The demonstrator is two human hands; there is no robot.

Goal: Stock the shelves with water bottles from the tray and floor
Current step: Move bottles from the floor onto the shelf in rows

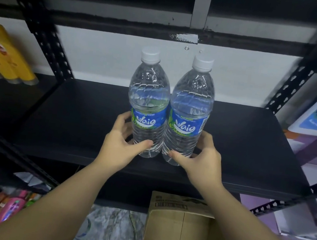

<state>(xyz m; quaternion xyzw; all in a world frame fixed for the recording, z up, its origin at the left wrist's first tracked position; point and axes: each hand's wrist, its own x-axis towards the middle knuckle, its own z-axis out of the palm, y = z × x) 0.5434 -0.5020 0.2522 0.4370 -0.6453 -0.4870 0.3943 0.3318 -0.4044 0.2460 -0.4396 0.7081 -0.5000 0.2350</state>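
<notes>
Both hands are clamped low on bottles: left hand (124, 143) on the left bottle (148, 102), right hand (199, 155) on the right bottle (190, 112), touching, upright at the shelf (73, 120) front, twelve o'clock. Uneven pushing could topple them.

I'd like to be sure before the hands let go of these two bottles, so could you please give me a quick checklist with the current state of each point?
1. Both bottles upright: ok; the left bottle and the right bottle stand vertical, side by side.
2. Caps on: ok; a white cap sits on each.
3. Bases fully on the black shelf: cannot tell; they sit near its front edge.
4. Grip: ok; the left hand and the right hand each wrap a bottle's lower part.
5. Room behind to push them back: ok; the shelf is bare there.
6. More stock in the cardboard box: cannot tell; no bottle shows inside it.
</notes>
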